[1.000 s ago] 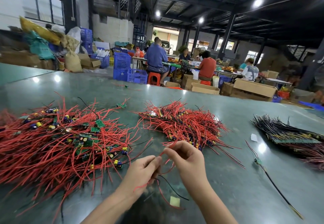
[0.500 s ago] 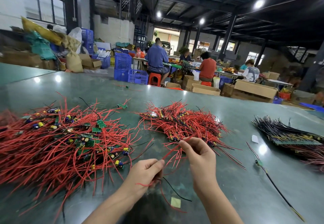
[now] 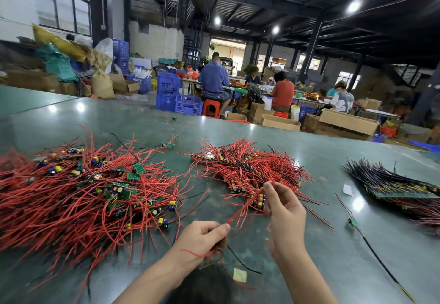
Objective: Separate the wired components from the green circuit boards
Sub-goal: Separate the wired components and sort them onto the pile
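Note:
On the green table, my left hand (image 3: 204,237) pinches the near end of a red wire (image 3: 240,210) and grips other loose red and black wire ends. My right hand (image 3: 283,210) holds the far end of that wire, with small blue and yellow capacitors (image 3: 258,201) at its fingertips, over the near edge of the middle pile. A big heap of red wires with small green circuit boards (image 3: 139,168) and capacitors lies at left. The middle pile of red-wired parts (image 3: 247,163) lies ahead of my hands.
A bundle of dark wires on green boards (image 3: 390,182) lies at right. One small board with a long black lead (image 3: 352,222) lies near it. A yellow paper scrap (image 3: 239,275) sits by my wrists. Several people work at tables beyond, among boxes and blue crates.
My right hand has moved up and away from my left, toward the middle pile, stretching the red wire between them. My left hand has stayed in place.

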A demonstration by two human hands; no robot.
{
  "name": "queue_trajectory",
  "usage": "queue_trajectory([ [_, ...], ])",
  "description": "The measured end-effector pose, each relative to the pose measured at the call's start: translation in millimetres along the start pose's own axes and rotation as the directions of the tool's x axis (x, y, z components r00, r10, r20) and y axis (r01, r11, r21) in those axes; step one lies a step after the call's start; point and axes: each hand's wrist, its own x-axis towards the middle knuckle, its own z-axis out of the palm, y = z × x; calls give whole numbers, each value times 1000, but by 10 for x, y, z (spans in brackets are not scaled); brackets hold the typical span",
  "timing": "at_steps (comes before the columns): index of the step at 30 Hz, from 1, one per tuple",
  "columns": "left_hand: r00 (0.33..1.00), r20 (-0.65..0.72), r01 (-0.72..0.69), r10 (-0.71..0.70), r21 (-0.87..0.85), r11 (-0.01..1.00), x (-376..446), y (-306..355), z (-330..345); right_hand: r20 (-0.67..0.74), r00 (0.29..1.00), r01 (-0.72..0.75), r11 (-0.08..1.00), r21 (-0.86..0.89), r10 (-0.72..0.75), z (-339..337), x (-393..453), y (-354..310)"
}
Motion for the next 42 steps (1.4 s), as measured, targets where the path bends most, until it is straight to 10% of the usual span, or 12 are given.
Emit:
queue_trajectory([
  [5,999,53,0,1,-29,1000,-41,46,26,-21,1000,-6,1000,-9,6,-22,23,-1],
  [11,989,-3,107,-148,-677,728,15,123,-80,69,990,131,974,-186,-120,-45,59,20],
  [21,948,-314,-177,-47,-646,742,28,97,-123,501,842,482,694,-535,-199,59,-115,30],
  [31,964,-185,-253,192,-402,880,-67,61,-37,541,793,526,763,-375,-280,126,-189,28],
  [36,989,-93,-140,112,-393,909,-66,57,-11,468,862,355,890,-285,-194,92,-176,10],
  [42,993,96,113,-69,-581,806,-63,73,-28,498,839,450,794,-409,-218,116,-221,16],
])
